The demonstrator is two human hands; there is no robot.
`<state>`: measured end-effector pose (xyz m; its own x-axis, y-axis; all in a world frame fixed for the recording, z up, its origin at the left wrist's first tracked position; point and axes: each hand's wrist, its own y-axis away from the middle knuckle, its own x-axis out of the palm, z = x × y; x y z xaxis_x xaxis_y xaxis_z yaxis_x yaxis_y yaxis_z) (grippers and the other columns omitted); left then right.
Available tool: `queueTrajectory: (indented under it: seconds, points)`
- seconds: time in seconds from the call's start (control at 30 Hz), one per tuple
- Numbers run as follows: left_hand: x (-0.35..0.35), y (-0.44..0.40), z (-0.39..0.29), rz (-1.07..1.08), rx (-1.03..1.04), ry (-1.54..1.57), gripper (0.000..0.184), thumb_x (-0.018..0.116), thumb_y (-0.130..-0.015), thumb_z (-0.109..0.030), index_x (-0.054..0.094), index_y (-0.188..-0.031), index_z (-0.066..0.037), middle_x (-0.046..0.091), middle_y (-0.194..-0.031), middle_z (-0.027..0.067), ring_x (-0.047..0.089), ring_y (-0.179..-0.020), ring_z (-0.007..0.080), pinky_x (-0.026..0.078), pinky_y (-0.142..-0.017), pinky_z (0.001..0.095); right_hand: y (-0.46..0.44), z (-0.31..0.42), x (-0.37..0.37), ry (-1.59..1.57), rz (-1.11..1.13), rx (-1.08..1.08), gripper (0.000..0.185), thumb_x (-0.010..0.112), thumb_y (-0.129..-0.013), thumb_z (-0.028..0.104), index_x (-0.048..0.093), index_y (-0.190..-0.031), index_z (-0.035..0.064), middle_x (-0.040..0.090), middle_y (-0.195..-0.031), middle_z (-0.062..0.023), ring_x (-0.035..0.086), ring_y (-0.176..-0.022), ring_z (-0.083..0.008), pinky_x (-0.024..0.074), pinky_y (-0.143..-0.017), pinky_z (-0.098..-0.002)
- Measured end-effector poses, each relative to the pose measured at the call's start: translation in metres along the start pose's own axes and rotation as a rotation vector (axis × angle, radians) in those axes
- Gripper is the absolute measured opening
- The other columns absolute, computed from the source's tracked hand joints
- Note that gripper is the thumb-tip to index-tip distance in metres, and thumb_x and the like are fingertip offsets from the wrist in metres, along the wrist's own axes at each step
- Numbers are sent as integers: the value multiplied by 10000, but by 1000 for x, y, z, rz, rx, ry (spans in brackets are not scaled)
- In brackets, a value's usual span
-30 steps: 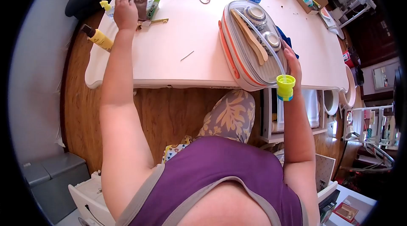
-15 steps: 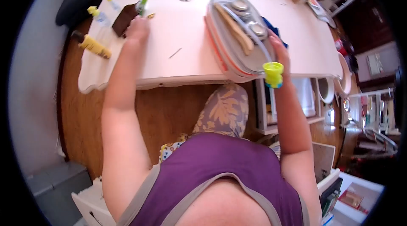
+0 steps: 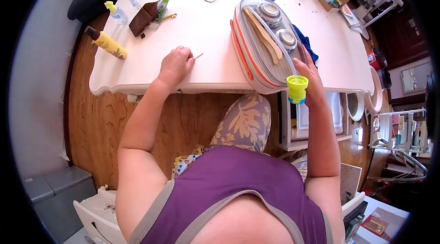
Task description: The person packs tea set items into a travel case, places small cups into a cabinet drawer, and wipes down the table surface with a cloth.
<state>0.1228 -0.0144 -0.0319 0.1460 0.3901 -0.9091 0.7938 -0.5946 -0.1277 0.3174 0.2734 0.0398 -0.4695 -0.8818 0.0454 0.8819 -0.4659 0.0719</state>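
The left hand (image 3: 176,66) moved from brown pouch (image 3: 143,18) to thin stick (image 3: 199,55).

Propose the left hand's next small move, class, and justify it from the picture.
Perhaps the left hand should secure a pinch on the thin stick: it sits curled at the stick's near end, though a grip cannot be confirmed, while the right hand is against the lidded container.

We've got a curved tan wooden stick (image 3: 263,35) left of two round blue-white pots (image 3: 269,11) on the orange-trimmed oval plastic case (image 3: 256,56), flat brown pouch (image 3: 143,18) further left, on the white table (image 3: 211,70).
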Motion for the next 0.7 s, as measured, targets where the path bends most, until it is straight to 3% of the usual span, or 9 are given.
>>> queueTrajectory:
  seconds: [0.1, 0.23, 0.37, 0.47, 0.63, 0.7]
  points:
    - [-1, -1, 5, -7, 16, -39, 148, 582, -834, -178, 603, -845, -31, 605, -925, 142, 587, -858, 315, 477, -769, 399, 4, 10, 0, 17, 32, 39, 706, 567, -806, 163, 287, -1441, 38, 416, -1370, -141, 452, -1201, -196, 347, -1004, -289]
    - [-20, -26, 52, -144, -289, -211, 153, 541, -856, -198, 604, -874, -60, 612, -955, 127, 586, -925, 302, 489, -811, 398, 6, 14, 0, 21, 46, 78, 721, 543, -778, 125, 283, -1447, 52, 425, -1355, -136, 463, -1172, -190, 359, -986, -281]
    - [-20, -48, 89, -249, -422, -373, 151, 527, -857, -177, 616, -903, -64, 611, -969, 123, 594, -916, 304, 490, -809, 403, 6, 15, 2, 23, 45, 80, 727, 530, -772, 122, 277, -1451, 59, 424, -1351, -132, 464, -1161, -189, 357, -978, -273]
    - [-8, -61, 85, -464, 34, -325, 179, 510, -850, -113, 634, -971, -68, 607, -984, 117, 596, -924, 294, 482, -828, 416, 4, 11, -1, 54, 36, 64, 726, 526, -772, 131, 275, -1449, 53, 418, -1356, -135, 453, -1174, -198, 343, -989, -276]
    - [15, -92, 25, -259, 221, 6, 257, 484, -911, -154, 618, -1099, -41, 589, -1176, 132, 546, -1092, 304, 439, -934, 395, 3, 12, 1, 28, 40, 86, 740, 532, -767, 145, 265, -1449, 39, 395, -1383, -148, 427, -1214, -217, 317, -1019, -290]
    - [27, -116, 15, -252, 290, 7, 278, 484, -919, -180, 603, -1123, -33, 581, -1190, 141, 530, -1128, 297, 427, -953, 399, 6, 19, 5, 90, 46, 52, 747, 530, -766, 148, 256, -1452, 37, 389, -1392, -150, 419, -1231, -222, 315, -1024, -297]
